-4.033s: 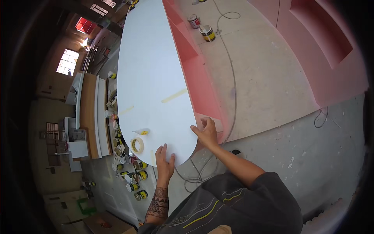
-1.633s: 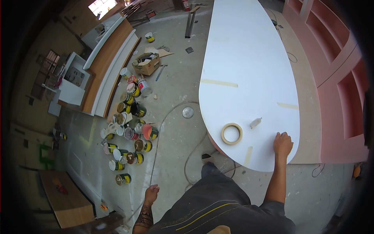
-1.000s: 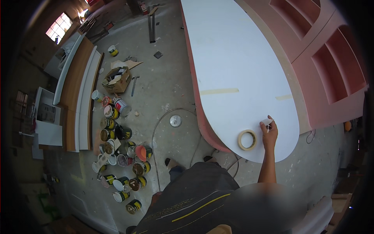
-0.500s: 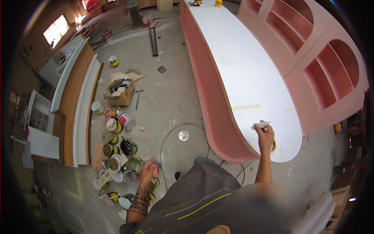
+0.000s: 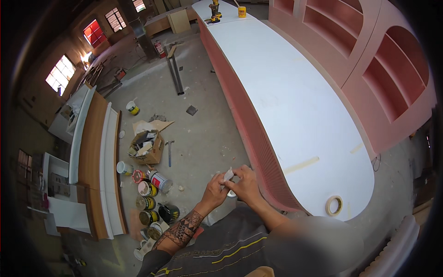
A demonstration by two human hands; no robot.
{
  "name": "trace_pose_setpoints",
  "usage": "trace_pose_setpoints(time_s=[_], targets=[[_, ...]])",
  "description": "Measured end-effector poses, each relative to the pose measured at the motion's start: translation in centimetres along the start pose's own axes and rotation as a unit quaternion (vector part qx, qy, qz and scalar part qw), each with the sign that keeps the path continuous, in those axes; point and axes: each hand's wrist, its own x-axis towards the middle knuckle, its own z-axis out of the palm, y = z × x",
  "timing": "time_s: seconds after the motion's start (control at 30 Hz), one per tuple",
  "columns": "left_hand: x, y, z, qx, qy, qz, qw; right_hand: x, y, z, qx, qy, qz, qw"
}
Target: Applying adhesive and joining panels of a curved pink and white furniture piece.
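Observation:
Both hands meet in front of my body, above the floor beside the counter's curved pink side (image 5: 258,152). My right hand (image 5: 245,185) has its fingers closed on a small white crumpled piece (image 5: 228,175), which looks like paper or cloth. Against that same piece press the closed fingers of my left hand (image 5: 213,191); its thumb side faces the right hand. Partly hidden below the hands is a round silvery disc (image 5: 231,194) on the floor. A roll of masking tape (image 5: 334,206) lies on the white countertop (image 5: 300,115), to the right of my right hand.
Several paint cans (image 5: 147,203) stand at the left, near a cardboard box (image 5: 150,150) of scraps and a hammer (image 5: 169,153). Tape strips (image 5: 302,165) stick to the countertop. A cordless drill (image 5: 214,13) and yellow tub (image 5: 242,12) sit at its far end. Pink shelving (image 5: 360,78) borders the right.
My right hand has come left off the countertop with the white piece. The left hand has risen from near the paint cans to meet it. The view has shifted.

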Motion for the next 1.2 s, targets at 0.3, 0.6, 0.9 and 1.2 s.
trace_pose_setpoints(time_s=[0.3, 0.6, 0.9, 1.2], targets=[[1.3, -12.0, -6.7, 0.053, 0.136, -0.102, 0.984, 10.5, 5.8, 0.4, -0.028, -0.045, -0.049, 0.997], [-8.7, -30.7, -16.0, 0.093, 0.169, -0.377, 0.906, 21.9, 11.8, -0.1, -0.241, 0.133, 0.069, 0.959], [-0.5, -44.5, -29.1, -0.062, 0.302, -0.365, 0.879, 26.2, 14.5, 3.9, -0.433, 0.236, 0.171, 0.853], [14.8, -54.2, -38.1, -0.151, 0.336, -0.319, 0.873, 27.9, 13.5, 5.5, -0.505, 0.222, 0.274, 0.788]])
